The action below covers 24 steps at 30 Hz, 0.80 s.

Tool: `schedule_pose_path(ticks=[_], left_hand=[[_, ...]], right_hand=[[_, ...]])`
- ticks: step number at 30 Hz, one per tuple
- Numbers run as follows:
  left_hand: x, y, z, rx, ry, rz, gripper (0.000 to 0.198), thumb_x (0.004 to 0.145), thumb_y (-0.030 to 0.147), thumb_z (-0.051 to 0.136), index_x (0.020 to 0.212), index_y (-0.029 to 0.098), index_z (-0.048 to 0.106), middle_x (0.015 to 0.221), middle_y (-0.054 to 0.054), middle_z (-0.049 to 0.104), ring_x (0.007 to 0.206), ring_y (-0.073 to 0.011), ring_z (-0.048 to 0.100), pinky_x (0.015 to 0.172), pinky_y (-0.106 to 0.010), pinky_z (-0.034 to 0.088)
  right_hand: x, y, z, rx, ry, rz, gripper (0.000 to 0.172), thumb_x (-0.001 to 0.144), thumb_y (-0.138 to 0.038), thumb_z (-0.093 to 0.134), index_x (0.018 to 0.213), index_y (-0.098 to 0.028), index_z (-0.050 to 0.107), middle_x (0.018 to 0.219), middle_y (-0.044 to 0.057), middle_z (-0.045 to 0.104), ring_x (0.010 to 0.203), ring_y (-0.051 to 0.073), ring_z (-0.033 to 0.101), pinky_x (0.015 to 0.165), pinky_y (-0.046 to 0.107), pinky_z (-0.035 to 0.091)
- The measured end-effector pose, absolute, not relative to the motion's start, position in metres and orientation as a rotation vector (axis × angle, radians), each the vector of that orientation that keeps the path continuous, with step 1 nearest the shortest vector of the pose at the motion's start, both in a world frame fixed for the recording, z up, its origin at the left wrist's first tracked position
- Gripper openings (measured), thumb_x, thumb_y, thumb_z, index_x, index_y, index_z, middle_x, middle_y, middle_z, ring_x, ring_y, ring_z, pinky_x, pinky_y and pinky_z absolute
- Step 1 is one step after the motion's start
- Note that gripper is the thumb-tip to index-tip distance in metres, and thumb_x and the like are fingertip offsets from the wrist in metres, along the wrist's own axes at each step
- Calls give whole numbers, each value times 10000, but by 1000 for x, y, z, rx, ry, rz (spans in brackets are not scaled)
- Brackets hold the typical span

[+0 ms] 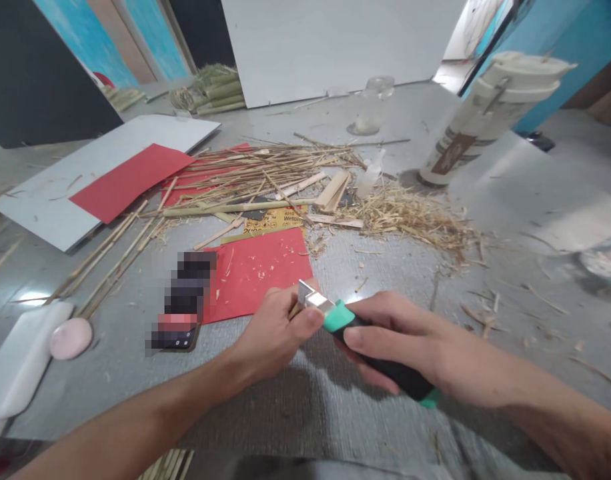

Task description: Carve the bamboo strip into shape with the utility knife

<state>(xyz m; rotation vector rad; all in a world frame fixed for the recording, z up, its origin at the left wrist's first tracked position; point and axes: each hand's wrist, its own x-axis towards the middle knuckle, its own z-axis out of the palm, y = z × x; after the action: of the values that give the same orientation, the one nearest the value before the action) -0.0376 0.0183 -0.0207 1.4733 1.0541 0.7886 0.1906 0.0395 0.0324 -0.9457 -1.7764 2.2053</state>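
My right hand [415, 341] grips the knife [338, 317] — black, teal collar (bare metal head) — left hand [271, 333] fingers pinched on its tip.

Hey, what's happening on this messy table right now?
A person's right hand grips a black-and-green utility knife, while the left hand pinches at its metal blade end. Beyond the hands lie a red paper sheet, thin bamboo strips and a pile of straw-coloured shavings on the grey tabletop.
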Motion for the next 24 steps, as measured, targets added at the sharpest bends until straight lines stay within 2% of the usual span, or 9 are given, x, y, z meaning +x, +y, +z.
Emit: schedule_pose_path(ticks=[14,24], left_hand=[[-41,20,-23,1693,1131,807,728,956,910,374,818,210,520,658,51,415,599,-134,364,576,-300,252],[-38,22,-18,1761,1146,810,733,1009,864,298,798,201,526,702,30,467,626,-137,414,598,-294,302]], right_hand=[[192,40,34,-1007,-1678,2321,415,1053,-541,583,807,-209,607,628,-29,578,551,114,458,525,248,384],[190,45,33,-930,-1561,2410,390,1030,-545,626,854,-196,626,583,-40,574,558,120,511,585,262,403]])
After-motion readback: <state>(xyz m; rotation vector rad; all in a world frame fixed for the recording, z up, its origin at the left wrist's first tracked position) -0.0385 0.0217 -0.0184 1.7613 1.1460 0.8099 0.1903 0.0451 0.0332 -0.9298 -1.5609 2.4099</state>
